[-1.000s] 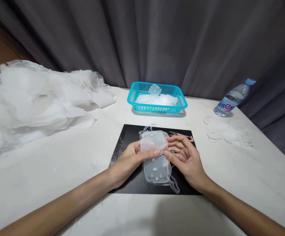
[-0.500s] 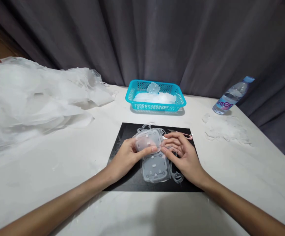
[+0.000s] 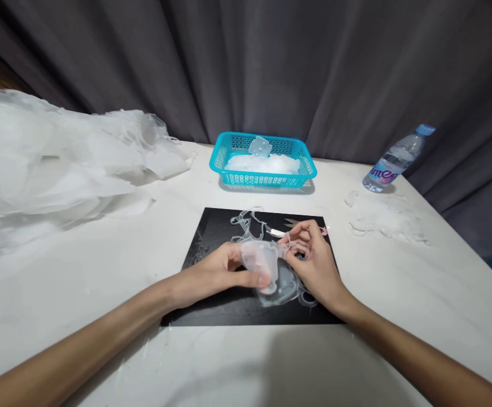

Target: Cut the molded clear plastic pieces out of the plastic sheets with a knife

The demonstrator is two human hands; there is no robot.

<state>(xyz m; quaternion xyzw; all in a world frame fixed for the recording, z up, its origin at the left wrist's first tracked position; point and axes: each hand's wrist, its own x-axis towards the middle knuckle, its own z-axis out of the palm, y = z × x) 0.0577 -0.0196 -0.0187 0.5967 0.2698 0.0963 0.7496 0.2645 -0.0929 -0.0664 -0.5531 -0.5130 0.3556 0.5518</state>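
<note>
Between thumb and fingers, my left hand (image 3: 224, 268) grips a translucent, rounded-square silicone-like piece (image 3: 257, 257), blurred by motion. My right hand (image 3: 311, 260) pinches a thin clear edge strip (image 3: 286, 249) at that piece's right side. A second part of the translucent sheet (image 3: 283, 287) hangs below, over a black mat (image 3: 229, 312). Curly clear offcuts (image 3: 246, 221) lie on the mat beyond my left hand. Scissors (image 3: 292, 223) with pink handles rest behind my right hand, which partly hides them.
A blue basket (image 3: 266, 180) holding translucent pieces stands behind the mat. At left is a heap of translucent white sheets (image 3: 59, 152). A water bottle (image 3: 398, 158) and a pile of clear scraps (image 3: 390, 217) are at right, on the white table (image 3: 101, 362).
The held piece has tilted and moved lower, with my left hand turning it. My right fingers have closed on its edge strip. More clear offcuts now show behind. The view has shifted slightly.
</note>
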